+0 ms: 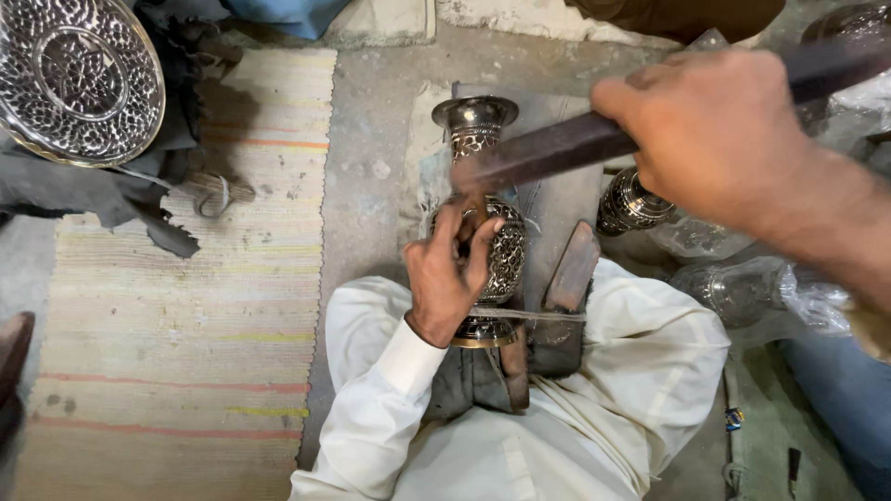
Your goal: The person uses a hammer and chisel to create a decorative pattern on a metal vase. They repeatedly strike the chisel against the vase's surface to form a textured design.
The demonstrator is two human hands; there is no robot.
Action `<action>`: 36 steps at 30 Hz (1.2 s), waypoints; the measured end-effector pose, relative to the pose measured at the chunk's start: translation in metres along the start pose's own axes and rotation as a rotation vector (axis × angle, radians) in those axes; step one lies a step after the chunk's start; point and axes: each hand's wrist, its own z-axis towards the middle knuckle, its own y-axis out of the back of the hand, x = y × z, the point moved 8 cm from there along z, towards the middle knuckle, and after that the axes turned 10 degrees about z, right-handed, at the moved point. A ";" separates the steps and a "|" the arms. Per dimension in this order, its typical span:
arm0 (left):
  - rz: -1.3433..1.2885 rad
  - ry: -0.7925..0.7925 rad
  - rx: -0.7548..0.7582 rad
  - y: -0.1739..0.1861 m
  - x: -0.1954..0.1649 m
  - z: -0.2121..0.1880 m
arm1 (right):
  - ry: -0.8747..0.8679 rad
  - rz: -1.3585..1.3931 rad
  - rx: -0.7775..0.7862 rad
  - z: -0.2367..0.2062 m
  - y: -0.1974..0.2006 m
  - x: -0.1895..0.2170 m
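His left hand point(445, 278) pinches a small tool against the engraved metal vase point(492, 232); his right hand point(715, 130) is wrapped around a dark hammer handle point(557, 148).

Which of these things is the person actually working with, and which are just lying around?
In use:
- engraved metal vase, steadied by the left hand
- long dark tool, gripped in the right hand

Lying about:
- patterned metal plate on dark cloth
- second small vase
- plastic-wrapped pieces
- striped mat
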 end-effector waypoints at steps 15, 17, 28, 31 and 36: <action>-0.060 0.045 -0.048 0.001 0.005 -0.004 | 0.046 -0.003 -0.021 0.010 0.006 0.005; -0.069 0.025 -0.049 0.000 0.005 -0.004 | 0.062 0.081 -0.179 0.009 0.018 0.007; -0.661 0.184 0.172 -0.005 0.051 0.029 | -0.242 0.150 0.361 -0.029 -0.067 -0.035; -0.693 0.096 0.520 -0.018 0.032 0.043 | -0.397 0.809 0.349 -0.048 -0.107 -0.039; -0.255 -0.347 0.813 -0.036 -0.011 0.065 | -0.363 1.438 0.119 -0.084 -0.151 -0.014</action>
